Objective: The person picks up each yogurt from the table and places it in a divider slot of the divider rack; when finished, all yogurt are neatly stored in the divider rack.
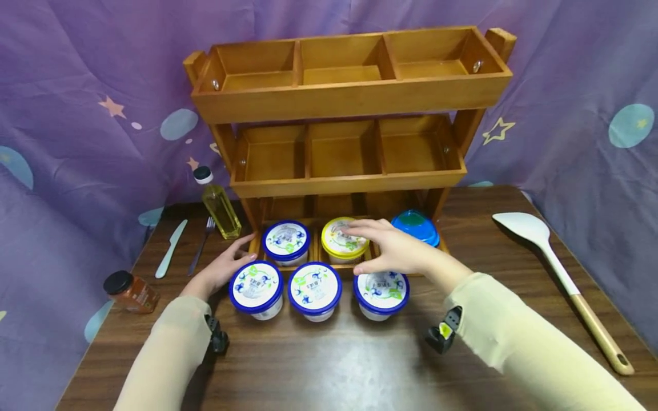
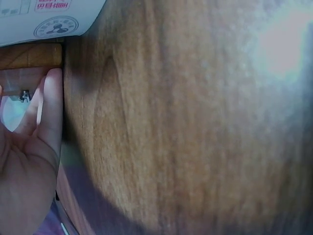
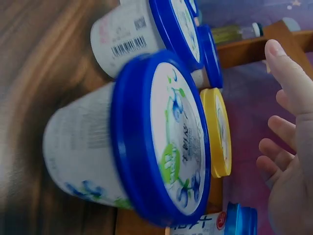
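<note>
My right hand, fingers apart, hovers over the shelf's bottom tier beside a yellow-lidded tub. In the right wrist view its fingers are spread with nothing between them. Below that hand, a blue-lidded tub stands on the table in front of the shelf. My left hand touches the left end of the wooden shelf's bottom tier; the left wrist view shows straight fingers against the wood. Nearby are two more blue-lidded tubs, one on the left and one in the middle.
In the bottom tier sit another blue-lidded tub and a blue-lidded container. An oil bottle, fork, knife and red-brown jar are on the left. A white spatula with a wooden handle lies right.
</note>
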Motion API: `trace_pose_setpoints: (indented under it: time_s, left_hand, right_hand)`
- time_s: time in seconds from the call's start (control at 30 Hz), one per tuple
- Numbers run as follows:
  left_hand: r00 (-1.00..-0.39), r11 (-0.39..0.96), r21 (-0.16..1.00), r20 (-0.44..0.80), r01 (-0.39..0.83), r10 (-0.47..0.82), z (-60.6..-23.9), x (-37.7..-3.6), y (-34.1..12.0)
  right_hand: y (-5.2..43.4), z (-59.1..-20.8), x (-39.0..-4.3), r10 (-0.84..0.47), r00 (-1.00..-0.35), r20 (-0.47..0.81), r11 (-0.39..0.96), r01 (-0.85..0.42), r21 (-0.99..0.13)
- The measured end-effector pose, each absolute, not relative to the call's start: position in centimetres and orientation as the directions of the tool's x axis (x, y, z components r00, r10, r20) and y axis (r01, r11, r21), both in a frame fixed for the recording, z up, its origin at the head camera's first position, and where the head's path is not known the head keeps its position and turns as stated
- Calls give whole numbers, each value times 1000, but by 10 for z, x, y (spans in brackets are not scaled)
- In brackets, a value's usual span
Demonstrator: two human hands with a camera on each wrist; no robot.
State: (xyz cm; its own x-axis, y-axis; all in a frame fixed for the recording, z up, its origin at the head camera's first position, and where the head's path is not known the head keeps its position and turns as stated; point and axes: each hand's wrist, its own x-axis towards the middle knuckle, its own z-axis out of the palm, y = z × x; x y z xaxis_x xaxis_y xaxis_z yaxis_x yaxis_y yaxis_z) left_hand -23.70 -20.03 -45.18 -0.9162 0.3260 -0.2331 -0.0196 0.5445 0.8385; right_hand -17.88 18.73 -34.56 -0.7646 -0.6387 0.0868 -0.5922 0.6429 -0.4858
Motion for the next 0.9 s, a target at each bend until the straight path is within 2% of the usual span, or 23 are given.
trace_pose_setpoints:
  time_s: [0.27,0.5,0.9]
  left_hand:
    - [-907,531,847,-250,-36,338,-430,-222,-192]
    - [-908,555,831,-258,-35,329,-414,-213,-187]
    - [-916,557,829,-251,-37,313,-449,-236,-201]
  right_hand:
    - [216,-362,-150,-663,-737,127,615,-634,-469]
    - [234,-384,-136,-635,-747,197,612,-642,-462]
    - [236,-411,-131,-627,-747,222,612,-648,-453]
